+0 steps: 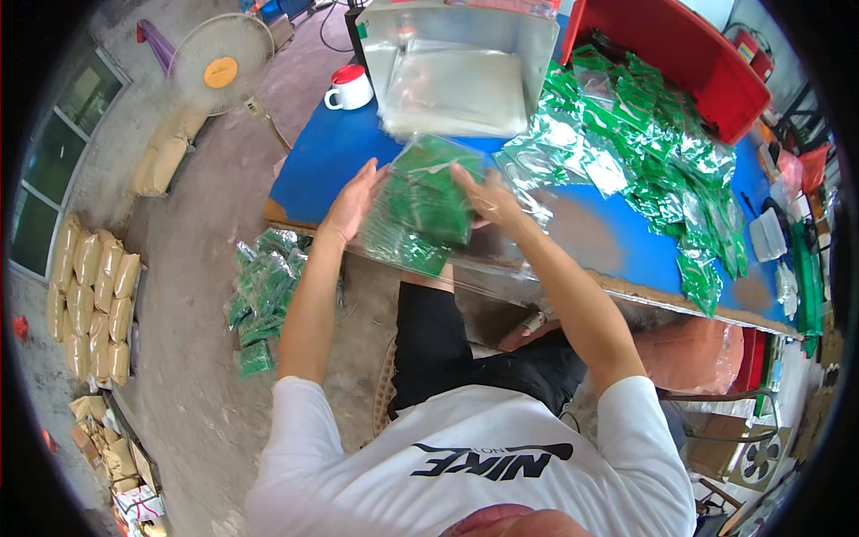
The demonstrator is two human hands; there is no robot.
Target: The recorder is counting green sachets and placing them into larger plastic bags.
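My left hand (352,200) and my right hand (488,195) press from either side on a clear plastic bag (420,215) filled with several small green packets. The bag is held over the near edge of a blue table (309,170), its open clear end hanging toward my lap. My left palm lies flat against the bag's left side. The fingers of my right hand grip its top right side.
A heap of green and silver packets (653,152) covers the table's right side beside a red bin (689,54). A stack of clear bags (456,89) and a red-and-white mug (349,88) stand at the back. More green packets (264,295), a fan (221,63) and tan sacks (94,295) sit on the floor.
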